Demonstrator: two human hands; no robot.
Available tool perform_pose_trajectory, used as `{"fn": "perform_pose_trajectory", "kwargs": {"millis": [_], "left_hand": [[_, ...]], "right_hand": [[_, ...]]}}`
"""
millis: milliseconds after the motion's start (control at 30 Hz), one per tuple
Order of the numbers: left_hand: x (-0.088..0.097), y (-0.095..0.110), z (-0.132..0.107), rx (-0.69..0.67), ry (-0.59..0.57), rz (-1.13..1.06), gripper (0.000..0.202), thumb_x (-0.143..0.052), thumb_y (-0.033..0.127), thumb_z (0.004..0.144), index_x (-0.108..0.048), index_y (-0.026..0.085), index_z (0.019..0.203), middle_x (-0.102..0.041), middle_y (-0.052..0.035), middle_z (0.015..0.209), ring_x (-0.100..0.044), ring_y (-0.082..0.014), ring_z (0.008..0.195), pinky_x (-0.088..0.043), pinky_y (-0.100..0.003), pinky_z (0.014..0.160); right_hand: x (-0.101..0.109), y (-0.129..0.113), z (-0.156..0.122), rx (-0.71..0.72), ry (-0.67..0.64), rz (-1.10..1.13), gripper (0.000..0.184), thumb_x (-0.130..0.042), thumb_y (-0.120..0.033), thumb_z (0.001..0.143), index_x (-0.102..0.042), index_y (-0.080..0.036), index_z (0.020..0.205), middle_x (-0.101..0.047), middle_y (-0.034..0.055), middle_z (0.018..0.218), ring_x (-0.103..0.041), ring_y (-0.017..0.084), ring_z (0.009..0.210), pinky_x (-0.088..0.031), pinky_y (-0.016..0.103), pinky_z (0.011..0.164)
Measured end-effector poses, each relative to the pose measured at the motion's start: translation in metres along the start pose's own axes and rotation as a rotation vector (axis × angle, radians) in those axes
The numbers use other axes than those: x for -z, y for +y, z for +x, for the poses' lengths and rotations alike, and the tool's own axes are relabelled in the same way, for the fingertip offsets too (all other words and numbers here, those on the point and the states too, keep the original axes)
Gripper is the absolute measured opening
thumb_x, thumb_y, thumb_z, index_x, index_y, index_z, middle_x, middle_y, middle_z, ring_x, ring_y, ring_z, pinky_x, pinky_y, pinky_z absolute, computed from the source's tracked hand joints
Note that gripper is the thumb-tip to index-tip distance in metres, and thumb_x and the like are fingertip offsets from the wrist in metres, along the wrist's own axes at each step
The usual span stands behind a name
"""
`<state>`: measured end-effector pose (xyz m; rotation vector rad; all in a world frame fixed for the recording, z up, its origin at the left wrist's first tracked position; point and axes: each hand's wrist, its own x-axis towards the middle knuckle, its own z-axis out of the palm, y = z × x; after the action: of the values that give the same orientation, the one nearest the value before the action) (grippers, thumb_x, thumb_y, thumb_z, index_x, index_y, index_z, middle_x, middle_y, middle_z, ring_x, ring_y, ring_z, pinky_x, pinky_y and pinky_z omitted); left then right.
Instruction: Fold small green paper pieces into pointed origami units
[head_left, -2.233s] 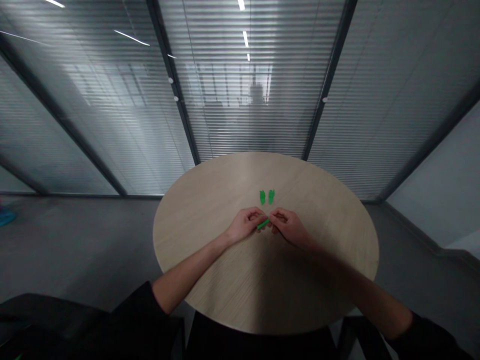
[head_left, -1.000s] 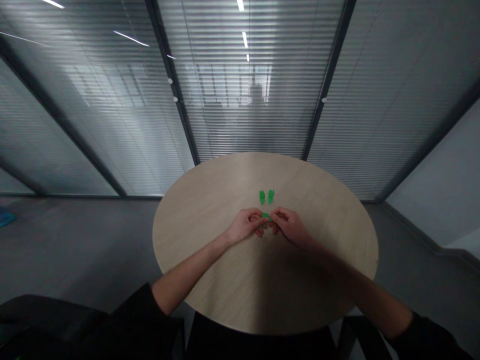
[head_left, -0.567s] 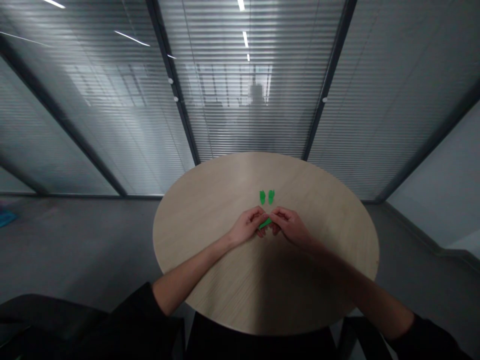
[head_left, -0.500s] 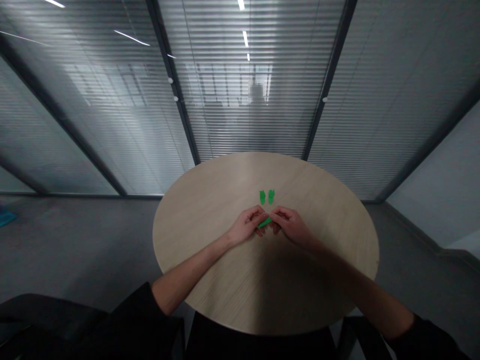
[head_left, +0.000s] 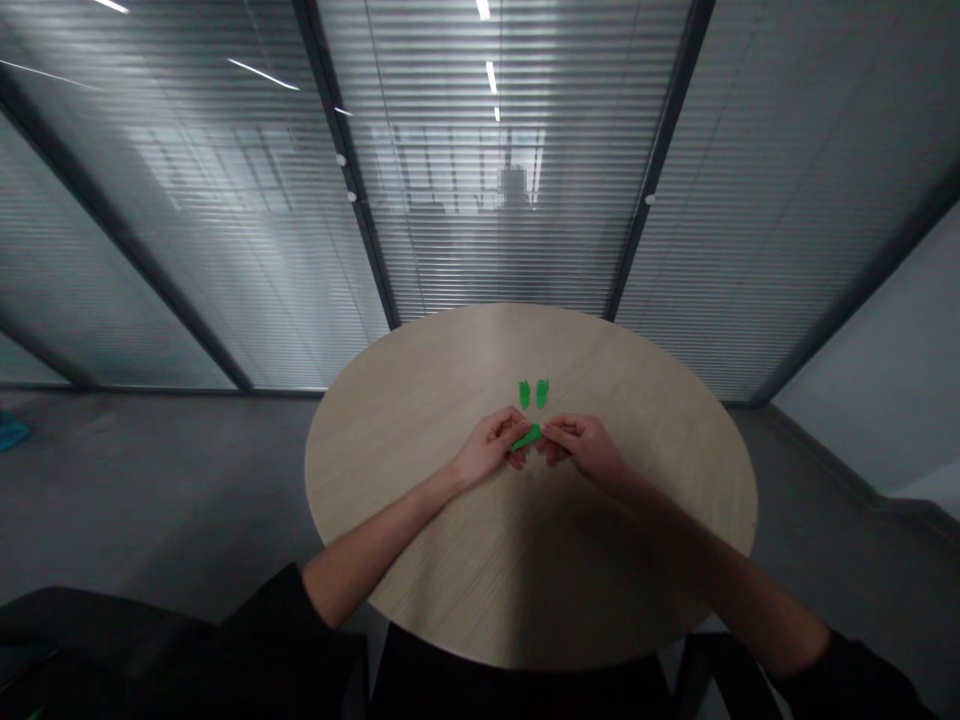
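Between my two hands is a thin, flat green strip, which looks like paper or plastic and slants up to the right. My left hand pinches its left side between thumb and fingers. The thumb and forefinger of my right hand close on its upper right end. Just beyond my fingers, two small green pieces lie side by side on the table: a left piece and a right piece. Their exact kind is too small to tell.
The round wooden table stands before a glass wall with blinds. Dark chair parts show at the lower left. A blue thing lies on the floor at the far left.
The green strip has tilted and shows more of its face between my hands. My fingers have shifted slightly, the right hand a little away from the left. The two pieces have stayed put.
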<state>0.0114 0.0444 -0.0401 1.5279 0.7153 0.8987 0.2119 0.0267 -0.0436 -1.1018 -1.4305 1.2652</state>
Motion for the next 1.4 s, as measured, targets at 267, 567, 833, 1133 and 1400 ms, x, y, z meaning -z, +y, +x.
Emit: {"fn": "perform_pose_trajectory", "kwargs": {"millis": [267,567,833,1133,1400], "left_hand": [[0.002,-0.003,0.001,0.002,-0.002,0.014,0.05,-0.066,0.064,0.089,-0.054,0.017,0.083,-0.059,0.0016,0.067,-0.06,-0.0114,0.054,-0.051,-0.024,0.053],[0.0,0.001,0.001,0.047,-0.048,0.038,0.053,-0.065,0.068,0.088,-0.053,0.017,0.084,-0.059,0.0031,0.063,-0.059,-0.0109,0.05,-0.047,-0.023,0.05],[0.001,0.003,-0.001,0.124,-0.122,0.062,0.051,-0.067,0.065,0.086,-0.057,0.016,0.079,-0.06,0.001,0.061,-0.057,-0.0107,0.05,-0.046,-0.024,0.052],[0.002,0.004,0.0,0.111,-0.105,0.113,0.054,-0.061,0.07,0.088,-0.054,0.018,0.076,-0.059,0.0016,0.056,-0.055,-0.0107,0.047,-0.042,-0.023,0.049],[-0.009,0.004,-0.002,0.013,0.035,0.158,0.052,-0.047,0.07,0.096,-0.05,0.019,0.086,-0.057,0.0028,0.062,-0.054,-0.0111,0.047,-0.042,-0.024,0.048]], "right_hand": [[0.001,0.0,-0.001,-0.007,-0.012,0.005,0.034,-0.075,-0.052,0.081,-0.067,-0.019,0.077,-0.071,0.0033,0.07,-0.064,0.014,0.057,-0.055,0.03,0.06],[-0.005,-0.003,-0.002,0.073,-0.024,-0.071,0.038,-0.069,-0.056,0.085,-0.066,-0.02,0.073,-0.064,0.0004,0.064,-0.059,0.013,0.052,-0.049,0.029,0.054],[-0.003,-0.005,-0.004,0.11,0.031,-0.101,0.04,-0.068,-0.057,0.087,-0.064,-0.02,0.072,-0.062,-0.0004,0.062,-0.056,0.013,0.052,-0.047,0.029,0.054],[-0.005,-0.003,-0.003,0.09,0.035,-0.09,0.045,-0.067,-0.063,0.086,-0.062,-0.02,0.074,-0.061,-0.0004,0.064,-0.057,0.013,0.052,-0.047,0.028,0.053],[-0.016,-0.004,-0.006,0.07,-0.037,-0.071,0.046,-0.064,-0.065,0.088,-0.061,-0.021,0.076,-0.061,-0.0008,0.065,-0.056,0.012,0.05,-0.046,0.027,0.05]]}}
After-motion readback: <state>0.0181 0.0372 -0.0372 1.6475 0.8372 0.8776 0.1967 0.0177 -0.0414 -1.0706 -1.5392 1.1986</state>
